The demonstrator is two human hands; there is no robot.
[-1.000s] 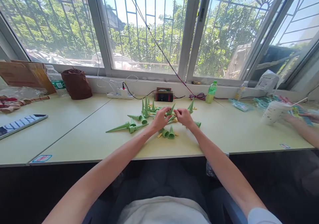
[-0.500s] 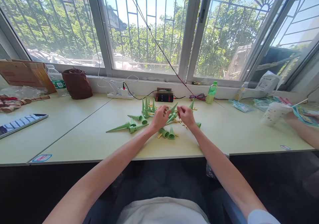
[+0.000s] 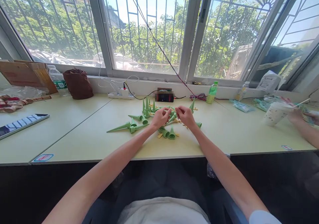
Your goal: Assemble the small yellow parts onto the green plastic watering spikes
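Over a pile of green plant-watering spikes, my two hands are close together. My left hand [image 3: 160, 117] is closed, apparently on a green spike mostly hidden by its fingers. My right hand [image 3: 184, 116] is pinched just beside it; whatever its fingertips hold is too small or covered to make out. Hollow, cone-shaped spikes lie around them, such as a long spike [image 3: 118, 127] on the left and a spike [image 3: 171, 133] with its open end toward me. Several spikes [image 3: 147, 108] stand on end behind my left hand. Small yellow plastic pieces [image 3: 160, 135] are scattered among them.
A phone [image 3: 164, 96] stands behind the pile, near a power strip [image 3: 121, 94] and cables. A green bottle [image 3: 212, 92] is at the back, a white cup [image 3: 277, 113] to the right beside another person's hand [image 3: 296, 115]. A tablet [image 3: 23, 124] lies left; a brown bag [image 3: 77, 84] stands behind.
My hands have come closer together, fingertips nearly meeting. The green spike that pointed up between them is now mostly hidden. The other person's hand at right has shifted slightly.
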